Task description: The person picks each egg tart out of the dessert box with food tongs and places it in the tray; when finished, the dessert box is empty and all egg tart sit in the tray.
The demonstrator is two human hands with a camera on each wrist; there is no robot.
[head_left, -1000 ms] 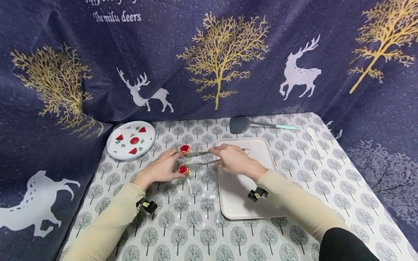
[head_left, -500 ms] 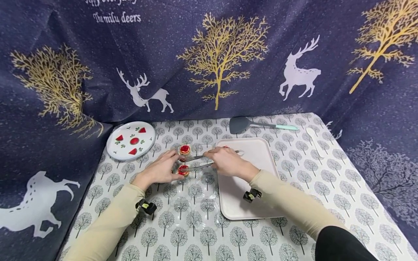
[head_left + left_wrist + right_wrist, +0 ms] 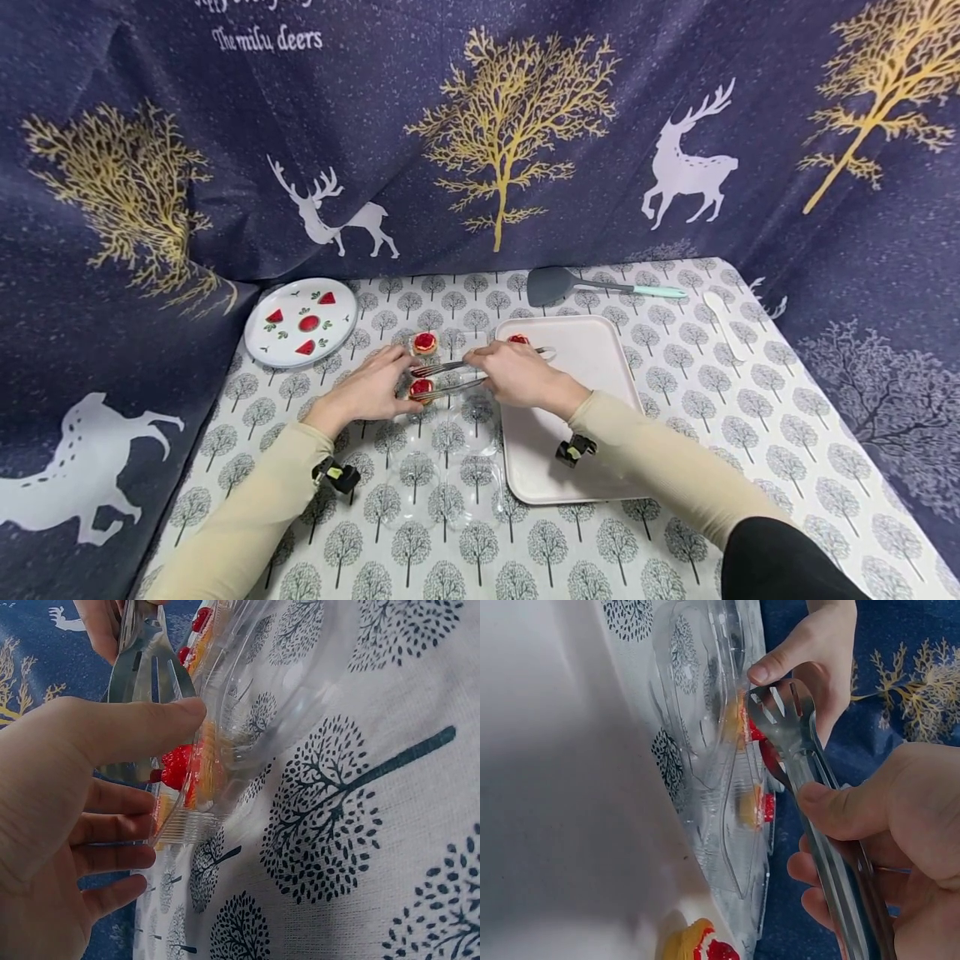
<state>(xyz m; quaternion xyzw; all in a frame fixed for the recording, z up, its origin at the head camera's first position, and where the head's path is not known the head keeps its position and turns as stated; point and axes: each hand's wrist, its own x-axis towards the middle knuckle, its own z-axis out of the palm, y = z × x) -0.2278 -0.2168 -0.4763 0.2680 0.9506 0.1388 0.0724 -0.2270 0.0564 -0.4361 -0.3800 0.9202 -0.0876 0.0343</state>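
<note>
My right hand [image 3: 517, 375] holds metal tongs [image 3: 810, 780], their handles between thumb and fingers. The slotted tips of the tongs are apart, over the nearer red-topped tart [image 3: 422, 391] in a clear plastic container [image 3: 446, 492]. A second tart [image 3: 424, 343] sits farther back in the container. My left hand [image 3: 367, 387] is at the container's left side, thumb straight and fingers loosely bent. In the left wrist view its thumb and fingertips [image 3: 139, 825] appear to touch the plastic edge. Whether the tong tips touch the tart cannot be told.
A pale tray [image 3: 570, 450] stands right of the container, with another red-topped tart [image 3: 518, 339] at its far left corner, partly behind my right hand. A watermelon-patterned plate [image 3: 300, 325] lies back left. A grey spatula [image 3: 551, 287] and a white utensil [image 3: 723, 327] lie back right.
My right hand has moved left and slightly nearer with the tongs, bringing their tips over the nearer tart. The tart on the tray has come into sight. My left hand stays put.
</note>
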